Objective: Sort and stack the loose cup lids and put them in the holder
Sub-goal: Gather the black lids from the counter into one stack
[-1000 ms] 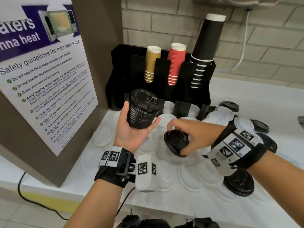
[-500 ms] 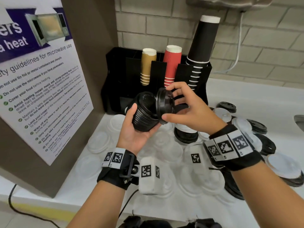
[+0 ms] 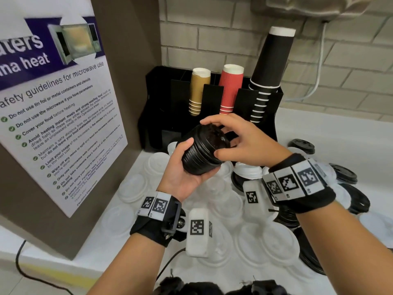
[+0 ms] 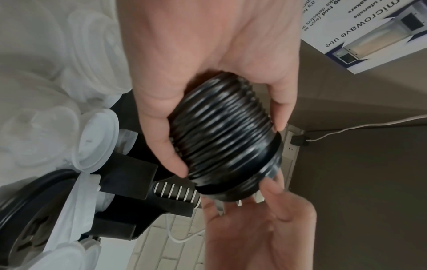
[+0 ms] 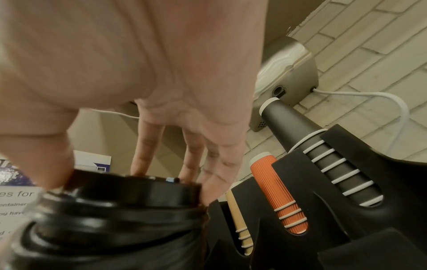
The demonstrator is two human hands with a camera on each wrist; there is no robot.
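White table (image 3: 331,133) strewn with loose lids (image 3: 278,248); mid-frame, left hand (image 3: 180,173) curled round black lid stack (image 3: 202,154), right hand (image 3: 244,141) fingertips pinching top lid (image 3: 214,135); holder (image 3: 161,103) behind.

The head view looks down over the counter at the black lid stack (image 3: 203,152), which both wrist views see close up from opposite ends, alongside the cup holder (image 5: 346,210)

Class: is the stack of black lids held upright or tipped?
Tipped: the stack of black lids leans right in the left hand, top facing the right hand.
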